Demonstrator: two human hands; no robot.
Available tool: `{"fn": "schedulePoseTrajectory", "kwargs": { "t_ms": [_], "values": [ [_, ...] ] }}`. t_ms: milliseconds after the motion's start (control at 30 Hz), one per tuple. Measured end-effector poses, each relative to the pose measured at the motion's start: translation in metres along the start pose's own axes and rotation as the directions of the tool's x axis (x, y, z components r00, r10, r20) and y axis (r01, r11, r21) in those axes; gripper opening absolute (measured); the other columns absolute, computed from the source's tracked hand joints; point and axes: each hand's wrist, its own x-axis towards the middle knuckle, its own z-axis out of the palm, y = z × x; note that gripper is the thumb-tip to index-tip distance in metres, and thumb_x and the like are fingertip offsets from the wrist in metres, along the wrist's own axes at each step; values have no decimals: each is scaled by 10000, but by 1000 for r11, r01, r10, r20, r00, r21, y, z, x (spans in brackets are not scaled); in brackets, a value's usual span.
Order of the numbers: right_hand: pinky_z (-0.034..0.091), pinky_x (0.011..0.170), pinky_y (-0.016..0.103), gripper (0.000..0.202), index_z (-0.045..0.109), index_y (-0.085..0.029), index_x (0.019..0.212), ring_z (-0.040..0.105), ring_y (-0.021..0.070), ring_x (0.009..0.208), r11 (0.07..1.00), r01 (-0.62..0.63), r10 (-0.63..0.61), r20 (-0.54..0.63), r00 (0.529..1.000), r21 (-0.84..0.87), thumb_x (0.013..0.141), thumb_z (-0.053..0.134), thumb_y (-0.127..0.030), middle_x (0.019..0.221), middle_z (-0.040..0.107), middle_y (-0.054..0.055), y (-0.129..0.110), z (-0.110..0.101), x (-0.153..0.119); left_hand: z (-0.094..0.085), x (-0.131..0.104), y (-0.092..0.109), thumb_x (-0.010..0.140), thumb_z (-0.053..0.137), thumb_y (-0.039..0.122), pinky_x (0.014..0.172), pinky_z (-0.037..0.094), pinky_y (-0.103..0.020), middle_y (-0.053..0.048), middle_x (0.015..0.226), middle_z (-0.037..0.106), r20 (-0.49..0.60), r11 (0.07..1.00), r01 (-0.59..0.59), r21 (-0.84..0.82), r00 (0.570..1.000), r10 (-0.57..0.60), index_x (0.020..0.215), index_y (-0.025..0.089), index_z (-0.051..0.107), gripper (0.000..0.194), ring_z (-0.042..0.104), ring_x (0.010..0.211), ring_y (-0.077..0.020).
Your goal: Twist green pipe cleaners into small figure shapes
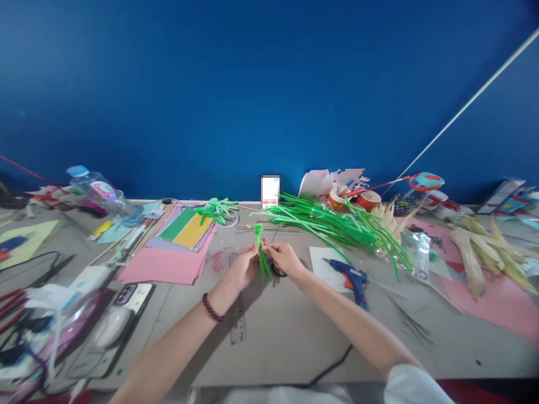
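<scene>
A small green pipe-cleaner figure [259, 230], with a rounded top and several loose strands hanging below, is upright between my hands over the middle of the table. My left hand [245, 267], with a dark beaded bracelet at the wrist, is closed on it from the left. From the right, my right hand [286, 259] pinches at the same figure, its fingertips touching near the middle. Under my right hand lies a dark looped object [278, 272], partly hidden, perhaps scissors handles. Behind and to the right spreads a large pile of green pipe cleaners [332, 224].
A blue glue gun [356, 280] lies right of my right hand, partly on white paper [322, 264]. Pink sheets [164, 264], a plastic bottle [99, 188] and phones [137, 294] are left. A ruler [238, 325] lies below my hands. Corn husks [469, 258] are far right.
</scene>
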Motion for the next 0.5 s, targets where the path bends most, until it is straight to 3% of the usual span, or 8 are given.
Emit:
{"fn": "schedulePoseTrajectory", "kwargs": {
  "t_ms": [133, 300, 400, 500],
  "values": [
    [323, 417, 201, 344, 691, -160, 697, 438, 96, 446, 999, 40, -40, 6, 999, 5, 696, 616, -497, 460, 488, -34, 2, 0, 0, -2, 1, 1, 645, 727, 254, 737, 495, -327, -65, 771, 700, 18, 1000, 14, -9, 1000, -14, 826, 152, 694, 211, 649, 801, -217],
    [409, 567, 240, 297, 704, -175, 715, 546, 150, 595, 955, 225, -236, -38, 971, -192, 761, 566, -434, 639, 624, 0, 2, -2, -1, 2, -2, 4, 627, 759, 311, 716, 485, -312, -67, 791, 713, 3, 998, -21, 61, 1000, 21, 823, 159, 711, 253, 649, 809, -221],
    [386, 567, 241, 286, 699, -182, 678, 545, 160, 595, 871, 304, -364, -91, 927, -387, 803, 527, -373, 619, 618, 13, -1, -5, -4, 6, -3, 3, 599, 785, 316, 681, 467, -268, -44, 769, 710, -48, 991, -87, 105, 995, 92, 798, 161, 710, 263, 639, 741, -175],
    [365, 571, 241, 262, 709, -203, 709, 534, 157, 585, 723, 345, -471, -62, 880, -599, 824, 493, -295, 607, 609, 24, -2, -7, -7, 6, -3, 0, 569, 803, 278, 596, 430, -214, 6, 696, 681, -114, 979, -132, 154, 982, 151, 757, 168, 692, 245, 583, 608, -105]
  ]
}}
